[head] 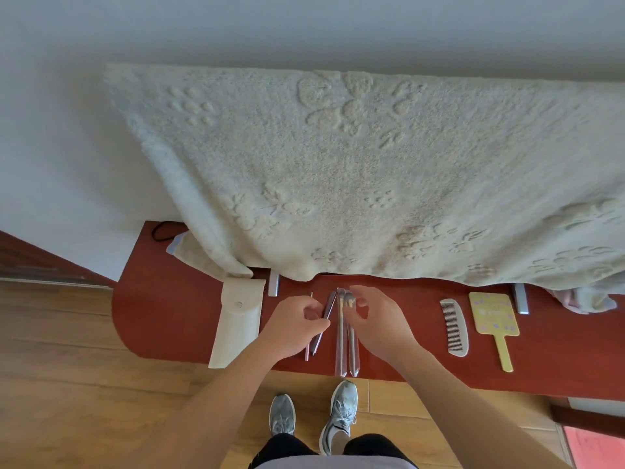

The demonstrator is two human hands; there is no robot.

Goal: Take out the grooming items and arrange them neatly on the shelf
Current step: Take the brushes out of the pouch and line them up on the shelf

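Lower centre, mid-arranging: the left hand (294, 328) pinches slim pencils (329, 304) at the shelf (169, 316); the right hand (378, 323) arches over sleeved brushes (341, 350), grip unclear. Next, both sets likely need squaring parallel.

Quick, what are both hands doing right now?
Left hand: pinching a slim dark stick.
Right hand: curved over the sleeved brushes; grip cannot be told.

No text can be read. The yellow mirror (493, 313), at the right of the shelf (169, 316), bears purple print too blurred to make out.
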